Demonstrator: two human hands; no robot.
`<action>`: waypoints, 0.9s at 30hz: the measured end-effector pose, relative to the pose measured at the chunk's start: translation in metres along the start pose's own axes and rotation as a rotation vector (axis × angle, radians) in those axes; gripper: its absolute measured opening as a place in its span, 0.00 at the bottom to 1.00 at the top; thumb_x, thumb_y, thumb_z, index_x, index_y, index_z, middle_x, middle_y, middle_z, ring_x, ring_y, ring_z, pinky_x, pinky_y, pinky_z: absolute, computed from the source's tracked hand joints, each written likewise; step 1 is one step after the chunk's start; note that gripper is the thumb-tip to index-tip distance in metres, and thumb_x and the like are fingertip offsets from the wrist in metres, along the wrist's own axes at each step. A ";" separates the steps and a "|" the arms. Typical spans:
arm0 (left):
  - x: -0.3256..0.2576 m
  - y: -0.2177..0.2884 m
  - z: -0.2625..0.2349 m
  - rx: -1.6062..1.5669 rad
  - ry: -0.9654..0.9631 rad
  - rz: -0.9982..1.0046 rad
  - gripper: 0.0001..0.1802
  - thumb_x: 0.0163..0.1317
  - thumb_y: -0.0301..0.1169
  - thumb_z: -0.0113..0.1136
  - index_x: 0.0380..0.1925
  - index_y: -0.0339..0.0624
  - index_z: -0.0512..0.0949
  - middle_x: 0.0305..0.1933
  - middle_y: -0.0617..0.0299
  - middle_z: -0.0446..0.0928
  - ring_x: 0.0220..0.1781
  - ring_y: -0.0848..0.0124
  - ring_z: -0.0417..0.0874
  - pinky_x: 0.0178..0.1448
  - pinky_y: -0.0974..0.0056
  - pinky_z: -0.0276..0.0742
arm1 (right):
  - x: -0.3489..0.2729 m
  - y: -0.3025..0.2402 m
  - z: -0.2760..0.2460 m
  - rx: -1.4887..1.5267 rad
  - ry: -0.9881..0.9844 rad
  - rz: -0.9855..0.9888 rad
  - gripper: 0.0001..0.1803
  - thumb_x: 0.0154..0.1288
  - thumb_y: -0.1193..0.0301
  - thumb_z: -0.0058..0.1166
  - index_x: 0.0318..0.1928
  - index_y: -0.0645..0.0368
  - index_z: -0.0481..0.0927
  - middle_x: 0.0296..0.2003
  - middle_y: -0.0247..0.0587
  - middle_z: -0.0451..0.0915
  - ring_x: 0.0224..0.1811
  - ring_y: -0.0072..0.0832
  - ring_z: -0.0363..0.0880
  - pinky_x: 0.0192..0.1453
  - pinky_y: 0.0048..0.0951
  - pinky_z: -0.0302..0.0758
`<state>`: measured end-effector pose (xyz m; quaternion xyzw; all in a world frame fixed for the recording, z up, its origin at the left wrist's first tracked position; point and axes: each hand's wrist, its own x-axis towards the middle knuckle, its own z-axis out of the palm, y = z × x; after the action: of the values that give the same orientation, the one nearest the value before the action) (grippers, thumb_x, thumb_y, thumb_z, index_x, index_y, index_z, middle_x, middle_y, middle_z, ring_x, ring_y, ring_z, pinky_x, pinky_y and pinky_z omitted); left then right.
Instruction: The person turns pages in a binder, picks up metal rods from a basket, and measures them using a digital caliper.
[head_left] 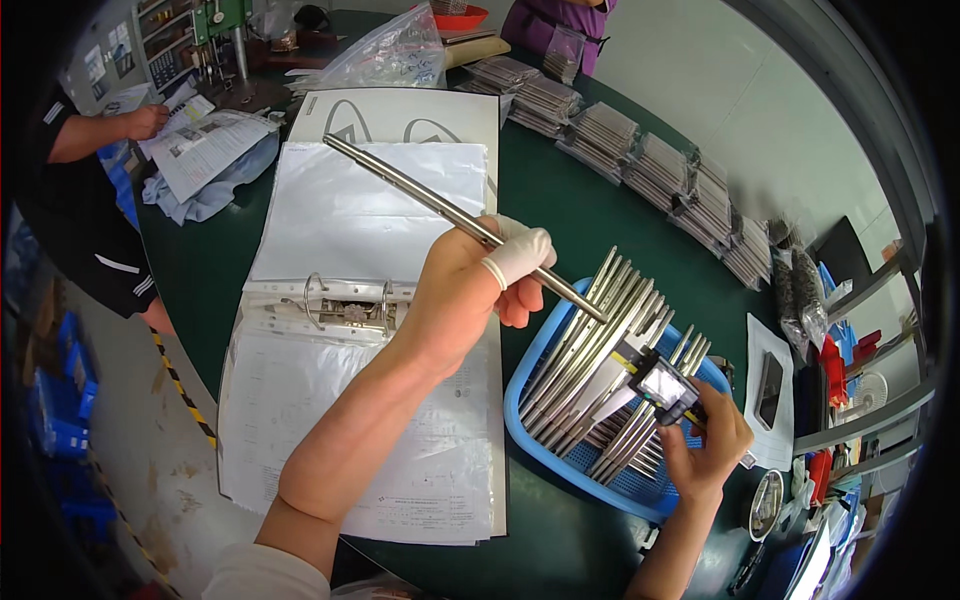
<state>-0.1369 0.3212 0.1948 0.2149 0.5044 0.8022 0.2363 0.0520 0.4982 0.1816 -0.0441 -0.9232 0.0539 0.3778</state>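
Note:
My left hand [462, 285], with white finger cots on the thumb and a finger, grips a long thin metal rod [405, 182]. This rod slants from the upper left down to the right, and its lower end hangs over the blue plastic basket [522, 428]. Many similar metal rods [575, 350] lie slanted in that basket. In my right hand [712, 440] is a digital caliper [665, 386] with a small screen, held above the basket. Its jaws point left over the rods, apart from the rod in my left hand.
An open ring binder [365, 215] with sheets in sleeves lies left of the basket. Bundles of wrapped rods [655, 165] line the far right of the green table [540, 195]. A phone [769, 388] rests on paper at right. A person [95, 150] at left holds papers; another [545, 30] is behind.

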 end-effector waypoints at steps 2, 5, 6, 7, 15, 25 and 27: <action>-0.001 0.000 0.001 0.037 -0.061 0.038 0.11 0.56 0.34 0.49 0.26 0.36 0.71 0.18 0.64 0.68 0.19 0.79 0.68 0.23 0.75 0.63 | -0.001 0.000 0.001 -0.016 -0.036 0.002 0.21 0.45 0.60 0.55 0.33 0.66 0.74 0.11 0.33 0.62 0.09 0.22 0.59 0.14 0.21 0.54; 0.002 -0.006 0.000 -0.032 -0.090 0.023 0.11 0.55 0.34 0.50 0.27 0.35 0.71 0.20 0.63 0.69 0.21 0.78 0.68 0.25 0.75 0.64 | 0.002 0.000 0.003 0.024 -0.043 0.046 0.18 0.40 0.65 0.52 0.32 0.66 0.74 0.11 0.34 0.63 0.09 0.23 0.59 0.14 0.21 0.55; 0.003 -0.007 0.000 -0.078 -0.096 0.015 0.11 0.55 0.34 0.50 0.26 0.35 0.71 0.20 0.63 0.69 0.22 0.78 0.69 0.26 0.75 0.64 | 0.003 -0.001 0.003 0.027 -0.043 0.046 0.18 0.40 0.65 0.52 0.32 0.66 0.74 0.11 0.34 0.63 0.09 0.23 0.59 0.14 0.21 0.55; 0.004 -0.008 0.001 -0.079 -0.093 0.015 0.11 0.55 0.34 0.50 0.26 0.35 0.71 0.20 0.63 0.69 0.22 0.78 0.69 0.26 0.75 0.64 | 0.003 0.000 0.003 0.046 -0.038 0.040 0.18 0.39 0.66 0.52 0.32 0.66 0.74 0.11 0.34 0.63 0.09 0.23 0.60 0.14 0.21 0.55; 0.003 -0.004 0.005 -0.135 -0.063 0.023 0.15 0.56 0.39 0.49 0.20 0.38 0.70 0.16 0.64 0.67 0.18 0.78 0.68 0.20 0.74 0.63 | 0.003 0.002 0.000 0.015 -0.044 -0.021 0.20 0.43 0.59 0.55 0.31 0.63 0.75 0.11 0.32 0.64 0.09 0.23 0.59 0.14 0.22 0.54; 0.008 -0.018 -0.005 -0.162 0.018 -0.006 0.14 0.55 0.39 0.50 0.21 0.38 0.70 0.16 0.63 0.67 0.16 0.78 0.67 0.20 0.75 0.61 | -0.001 -0.004 0.003 -0.023 0.015 -0.054 0.18 0.42 0.60 0.56 0.30 0.61 0.75 0.11 0.32 0.64 0.10 0.26 0.62 0.14 0.24 0.57; 0.008 -0.019 -0.006 -0.141 0.048 0.023 0.13 0.54 0.38 0.50 0.19 0.40 0.69 0.15 0.64 0.67 0.15 0.77 0.65 0.20 0.74 0.59 | 0.001 -0.003 0.003 0.009 0.010 -0.063 0.17 0.42 0.62 0.57 0.31 0.61 0.75 0.12 0.33 0.66 0.10 0.27 0.64 0.15 0.25 0.59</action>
<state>-0.1436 0.3290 0.1763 0.1842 0.4495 0.8435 0.2293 0.0491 0.4954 0.1806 -0.0134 -0.9220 0.0458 0.3842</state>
